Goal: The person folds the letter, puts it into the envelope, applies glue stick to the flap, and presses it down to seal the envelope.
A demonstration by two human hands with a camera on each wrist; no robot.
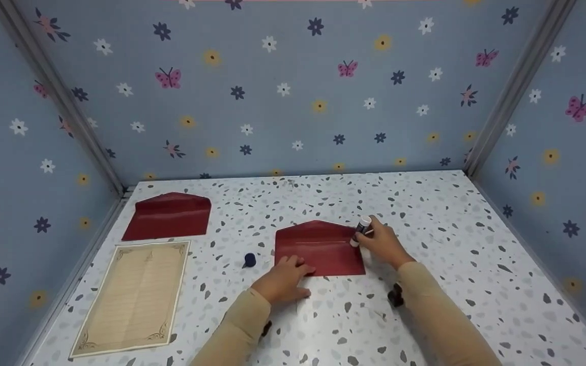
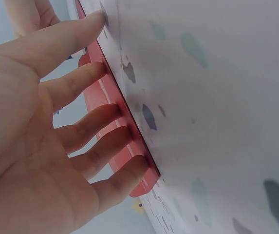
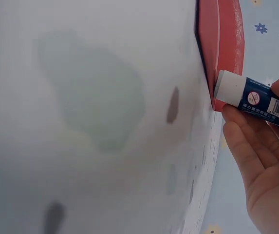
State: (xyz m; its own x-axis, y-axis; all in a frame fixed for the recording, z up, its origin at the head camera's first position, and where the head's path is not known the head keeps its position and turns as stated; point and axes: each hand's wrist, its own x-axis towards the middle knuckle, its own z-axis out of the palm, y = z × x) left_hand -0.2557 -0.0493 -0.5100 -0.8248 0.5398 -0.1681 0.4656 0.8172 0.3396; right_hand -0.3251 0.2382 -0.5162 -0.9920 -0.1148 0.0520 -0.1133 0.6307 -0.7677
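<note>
Right wrist: glue stick (image 3: 256,100) tip against envelope (image 3: 227,44).

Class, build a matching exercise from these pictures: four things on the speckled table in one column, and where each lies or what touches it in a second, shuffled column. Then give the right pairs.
Things:
1. glue stick
2. middle envelope
3. lined letter paper
4. dark blue cap

Places or states:
A. front left part of the table, below the far left envelope
B. held by the right hand, tip on the envelope's right end
C. alone on the table, left of the middle envelope
D. pressed flat by the left hand

Pairs: 1-B, 2-D, 3-A, 4-C
</note>
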